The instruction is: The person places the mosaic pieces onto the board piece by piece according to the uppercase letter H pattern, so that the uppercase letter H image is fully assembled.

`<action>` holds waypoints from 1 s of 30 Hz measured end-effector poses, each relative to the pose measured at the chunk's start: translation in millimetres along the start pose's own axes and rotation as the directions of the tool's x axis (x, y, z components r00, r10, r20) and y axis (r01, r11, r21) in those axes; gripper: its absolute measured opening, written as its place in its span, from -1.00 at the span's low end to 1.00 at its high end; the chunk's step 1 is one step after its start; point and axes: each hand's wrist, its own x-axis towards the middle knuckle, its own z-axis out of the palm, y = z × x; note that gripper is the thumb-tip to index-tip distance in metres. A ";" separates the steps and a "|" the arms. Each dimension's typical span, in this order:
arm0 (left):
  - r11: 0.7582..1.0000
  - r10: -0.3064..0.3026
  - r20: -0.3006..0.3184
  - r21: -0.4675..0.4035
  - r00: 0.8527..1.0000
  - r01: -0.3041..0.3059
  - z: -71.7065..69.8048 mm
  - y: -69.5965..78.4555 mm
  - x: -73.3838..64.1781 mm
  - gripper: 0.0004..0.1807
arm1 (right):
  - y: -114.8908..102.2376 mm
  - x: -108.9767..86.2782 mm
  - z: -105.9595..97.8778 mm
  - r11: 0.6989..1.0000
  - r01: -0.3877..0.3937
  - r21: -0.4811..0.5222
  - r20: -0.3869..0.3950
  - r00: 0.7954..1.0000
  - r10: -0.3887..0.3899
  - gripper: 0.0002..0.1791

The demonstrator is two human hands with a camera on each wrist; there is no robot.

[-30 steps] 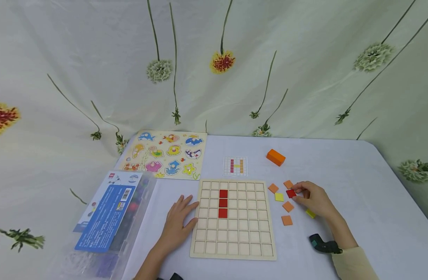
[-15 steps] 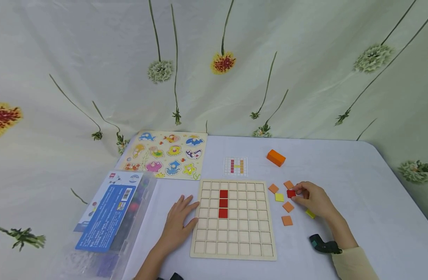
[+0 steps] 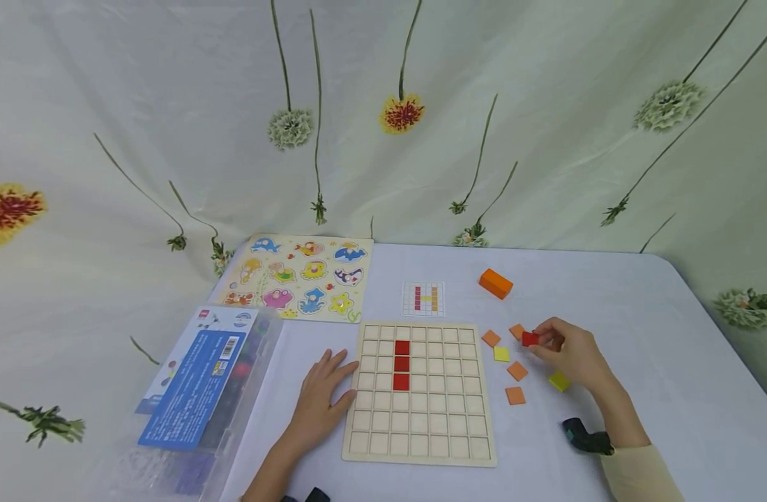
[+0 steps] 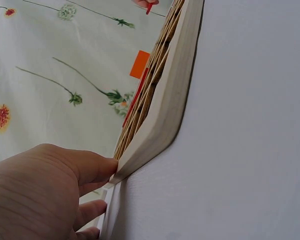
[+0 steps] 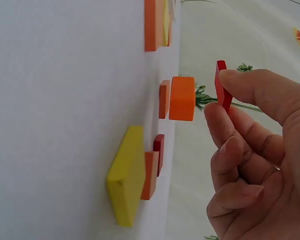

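- Right hand point(image 3: 570, 354) pinches a red tile point(image 3: 530, 339) between thumb and fingertips, lifted clear of the counter point(image 3: 659, 335); in the right wrist view the red tile point(image 5: 221, 85) sits on edge in the fingertips point(image 5: 216, 112).
- Left hand point(image 3: 321, 399) lies flat with fingers relaxed on the counter, fingertips touching the left edge of the wooden grid board point(image 3: 421, 446); left wrist view shows the fingers point(image 4: 87, 165) against the board's edge point(image 4: 165, 110). It grasps nothing.
- Just beside the right hand's fingertips, toward the board: two orange tiles point(image 3: 491, 339) and point(image 3: 517, 331), with a yellow tile point(image 3: 500, 353) just nearer the person.
- Nearer the person than the held tile: two more orange tiles point(image 3: 517, 370) and point(image 3: 514, 395), loose on the counter.
- Another yellow tile point(image 3: 559, 381) lies right by the heel of the right hand.
- The board sits between the two hands; three red tiles point(image 3: 401, 364) fill a vertical run in its third column, the rest of the cells bare.
- Beyond the right hand, farther up the counter: an orange block point(image 3: 496, 284).
- Beyond the board: a small pattern card point(image 3: 424, 298) with red, yellow and orange squares.
- Beyond the left hand: an animal peg puzzle point(image 3: 298, 277).
- Outward of the left hand: a clear plastic case point(image 3: 198, 397) with a blue label.
- A flower-print cloth point(image 3: 383, 118) hangs behind the counter.
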 end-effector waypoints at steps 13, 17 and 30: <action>1.000 -0.003 0.004 -0.007 1.000 0.003 -1.1 3.8 0.7 -0.50 | -53.0 -7.9 -3.9 0.987 0.106 0.122 -0.121 0.988 -0.091 -0.76; 1.000 -0.006 0.005 -0.005 1.000 0.006 -1.3 3.8 0.8 -0.50 | -70.3 -11.6 1.4 0.981 0.119 0.151 -0.116 0.988 -0.102 -0.76; 1.000 -0.001 -0.005 -0.006 1.000 0.001 -1.2 2.8 -0.4 -0.51 | -116.4 -18.7 38.6 0.940 0.175 0.291 -0.018 0.984 -0.178 -0.77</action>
